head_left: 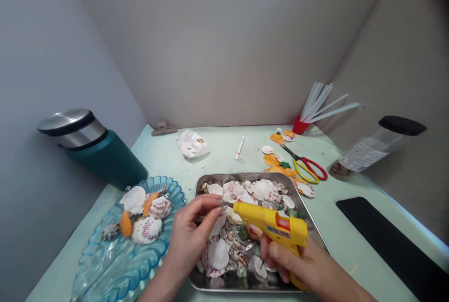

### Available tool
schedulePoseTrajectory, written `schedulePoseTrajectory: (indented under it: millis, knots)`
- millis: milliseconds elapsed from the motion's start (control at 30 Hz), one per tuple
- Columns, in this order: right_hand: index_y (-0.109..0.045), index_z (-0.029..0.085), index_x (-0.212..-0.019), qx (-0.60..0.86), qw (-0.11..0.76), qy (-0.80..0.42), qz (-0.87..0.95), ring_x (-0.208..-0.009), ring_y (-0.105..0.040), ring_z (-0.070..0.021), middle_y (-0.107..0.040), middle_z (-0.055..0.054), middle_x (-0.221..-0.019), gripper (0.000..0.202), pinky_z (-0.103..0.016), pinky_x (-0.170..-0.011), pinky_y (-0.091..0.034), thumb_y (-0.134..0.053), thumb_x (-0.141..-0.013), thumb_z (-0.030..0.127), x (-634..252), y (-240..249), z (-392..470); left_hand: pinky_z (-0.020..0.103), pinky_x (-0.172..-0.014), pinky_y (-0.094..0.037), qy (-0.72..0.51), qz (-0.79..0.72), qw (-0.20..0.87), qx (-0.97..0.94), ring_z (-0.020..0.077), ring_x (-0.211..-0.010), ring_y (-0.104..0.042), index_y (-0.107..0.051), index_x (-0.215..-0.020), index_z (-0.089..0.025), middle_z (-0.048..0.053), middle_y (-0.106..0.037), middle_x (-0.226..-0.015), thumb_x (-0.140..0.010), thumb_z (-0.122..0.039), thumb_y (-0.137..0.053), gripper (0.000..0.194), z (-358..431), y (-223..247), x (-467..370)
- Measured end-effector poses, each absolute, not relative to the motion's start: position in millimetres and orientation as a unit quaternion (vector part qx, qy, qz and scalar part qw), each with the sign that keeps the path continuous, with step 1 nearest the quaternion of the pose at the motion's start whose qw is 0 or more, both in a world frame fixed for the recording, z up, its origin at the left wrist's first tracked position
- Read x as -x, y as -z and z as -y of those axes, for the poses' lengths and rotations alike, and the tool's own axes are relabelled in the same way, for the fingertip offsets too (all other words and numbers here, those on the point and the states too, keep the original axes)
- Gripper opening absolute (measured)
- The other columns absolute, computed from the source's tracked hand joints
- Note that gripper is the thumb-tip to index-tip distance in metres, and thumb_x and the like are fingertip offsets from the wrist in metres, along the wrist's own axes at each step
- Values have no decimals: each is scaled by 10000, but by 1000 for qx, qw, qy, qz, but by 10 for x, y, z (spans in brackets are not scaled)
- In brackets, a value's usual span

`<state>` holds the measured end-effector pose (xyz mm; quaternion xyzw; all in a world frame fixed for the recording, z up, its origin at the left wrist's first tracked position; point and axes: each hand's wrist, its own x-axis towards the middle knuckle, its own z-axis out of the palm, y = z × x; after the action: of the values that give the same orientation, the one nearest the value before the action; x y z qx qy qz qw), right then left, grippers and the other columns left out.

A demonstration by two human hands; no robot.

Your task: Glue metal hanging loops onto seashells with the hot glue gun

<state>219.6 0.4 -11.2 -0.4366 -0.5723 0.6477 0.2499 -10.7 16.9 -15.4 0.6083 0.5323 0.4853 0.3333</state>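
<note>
My right hand is wrapped round the handle of a yellow glue gun, whose nozzle points left. At the nozzle tip, my left hand pinches thumb and forefinger together; a small thing between them is too tiny to make out. Both hands are above a metal tray filled with seashells, white, speckled and some small spiral ones. Left of my left hand, a blue scalloped glass plate holds several shells, among them white, orange and pink-streaked ones.
A teal bottle leans at left. Behind the tray lie a crumpled white packet and a marker. At right are scissors, orange shells, a red cup of glue sticks, a clear jar and a black slab.
</note>
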Motion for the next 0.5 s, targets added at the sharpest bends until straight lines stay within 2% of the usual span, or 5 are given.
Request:
schedulePoseTrajectory:
  millis: [233,500]
  knots:
    - [-523,157,-723,438,226,-640,589,-529,-418,-88,-460,16,-641,541,-219,-498,-350,-515,-786,694,-2196,80,-14,246,-795,-531,-480,-532,326,-617,180,-958,-667,-687,-813,-203,50,-727,-993,-826,-210,-620,68,-158,151,100]
    - [-546,156,-779,442,236,-644,579,-530,-411,-86,-461,16,-663,520,-216,-491,-362,-531,-788,676,-2205,99,-20,257,-811,-524,-478,-532,325,-618,186,-976,-660,-683,-814,-206,54,-722,-1001,-832,-218,-618,69,-170,171,107]
